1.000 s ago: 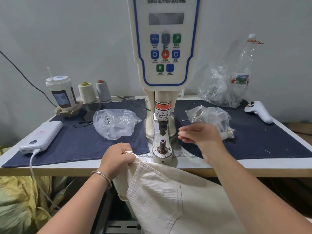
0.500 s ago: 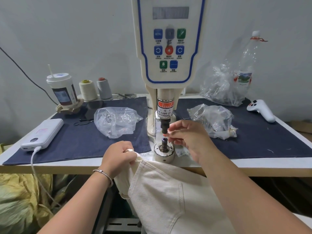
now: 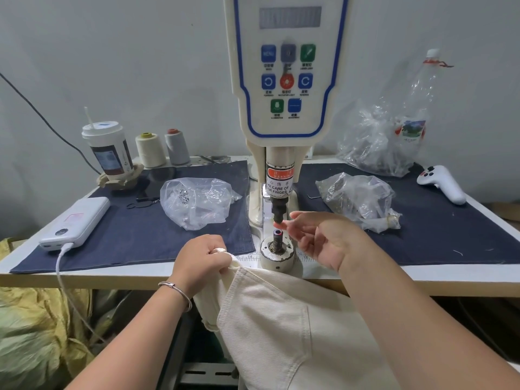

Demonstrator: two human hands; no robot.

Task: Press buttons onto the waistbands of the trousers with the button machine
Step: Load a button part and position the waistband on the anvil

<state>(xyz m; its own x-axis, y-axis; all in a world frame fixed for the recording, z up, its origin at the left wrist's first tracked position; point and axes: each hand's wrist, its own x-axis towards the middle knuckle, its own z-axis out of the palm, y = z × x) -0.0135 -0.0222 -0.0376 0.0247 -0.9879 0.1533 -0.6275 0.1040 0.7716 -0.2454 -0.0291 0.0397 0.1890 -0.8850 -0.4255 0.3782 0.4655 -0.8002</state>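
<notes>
At the worktop's (image 3: 394,274) front edge, the left hand (image 3: 200,257) grips the trousers' (image 3: 281,327) waistband, not yet under the button machine (image 3: 281,192). The right hand (image 3: 318,235), fingers loosely spread, touches the upper die; pressing seems yet to come.

Button machine (image 3: 287,80) top cut off — display (image 3: 290,17) blurred, unreadable.

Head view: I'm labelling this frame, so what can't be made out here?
- Whether a button sits in the punch: the right hand fingertips cover its tip.
- The display reading: blurred.
- The trousers: cut off by the bottom edge; the left hand hides the waistband end it grips.
- Contents of the right bag: too small.
</notes>
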